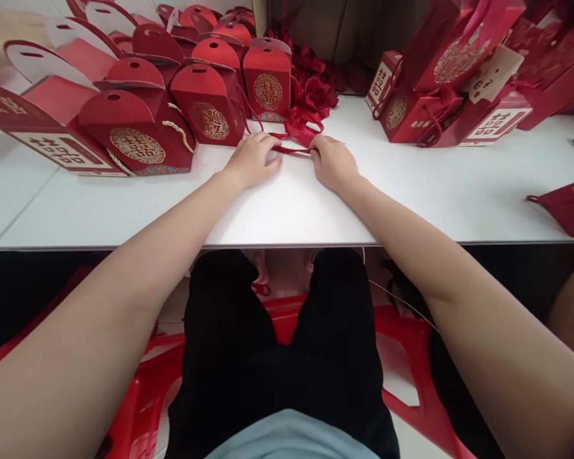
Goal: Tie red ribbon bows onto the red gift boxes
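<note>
A thin red ribbon (294, 151) stretches low over the white table between my two hands. My left hand (253, 159) has its fingers curled at the ribbon's left end, the thumb a little apart below. At the other end, my right hand (335, 162) is closed on the ribbon, its fingertips partly hidden. Just behind the ribbon lies a red satin bow (305, 127), touching or close to it; I cannot tell whether they are one piece. Red fabric roses (318, 95) lie farther back. A red gift box (268, 83) with a gold emblem stands beyond my left hand.
Rows of red handled boxes (136, 137) fill the table's left side. Stacked boxes (411, 118) with ribbons stand at the back right, and another box (569, 204) lies near the right edge. A blurred arm (9, 38) shows at the top left. The table's front edge (291, 245) crosses below my hands.
</note>
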The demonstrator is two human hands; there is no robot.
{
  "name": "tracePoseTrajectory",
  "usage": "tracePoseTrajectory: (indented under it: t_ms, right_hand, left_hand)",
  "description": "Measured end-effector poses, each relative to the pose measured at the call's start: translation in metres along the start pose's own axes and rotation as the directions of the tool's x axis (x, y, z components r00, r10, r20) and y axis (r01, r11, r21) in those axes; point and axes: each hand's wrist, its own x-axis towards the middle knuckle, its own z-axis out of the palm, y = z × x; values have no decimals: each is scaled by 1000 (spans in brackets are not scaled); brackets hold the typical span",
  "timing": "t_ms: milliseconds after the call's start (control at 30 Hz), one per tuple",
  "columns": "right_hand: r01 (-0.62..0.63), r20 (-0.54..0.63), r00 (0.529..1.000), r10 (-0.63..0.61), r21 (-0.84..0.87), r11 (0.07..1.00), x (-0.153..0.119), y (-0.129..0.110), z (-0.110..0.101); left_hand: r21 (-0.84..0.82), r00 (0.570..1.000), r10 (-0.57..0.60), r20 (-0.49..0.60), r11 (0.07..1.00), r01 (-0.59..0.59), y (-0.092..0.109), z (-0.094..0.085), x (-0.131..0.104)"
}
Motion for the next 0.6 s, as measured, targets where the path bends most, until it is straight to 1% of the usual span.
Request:
tracePoseTrajectory:
  t_ms: [100, 200, 267, 400, 500, 600]
  right_hand:
    - [59, -65, 996, -61, -22, 998, -18, 3, -3]
    - [106, -90, 991, -104, 27, 994, -30, 10, -1]
    - [92, -96, 992, -86, 66, 994, -31, 14, 3]
    - [16, -74, 997, -9, 94, 995, -22, 16, 11]
    - [-32, -65, 997, 39, 104, 994, -18, 16, 17]
    - [-36, -87, 995, 46, 113, 993, -18, 16, 21]
  left_hand:
    - [39, 1000, -2, -30, 999, 3, 2, -2, -5]
    - [44, 999, -42, -7, 998, 42, 4, -3, -5]
    - [49, 996, -86, 27, 995, 84, 6, -3, -3]
    - [95, 985, -161, 53, 983, 156, 10, -4, 4]
    - [102, 982, -169, 85, 982, 160, 9, -3, 7]
    - [73, 985, -148, 84, 987, 142, 5, -1, 9]
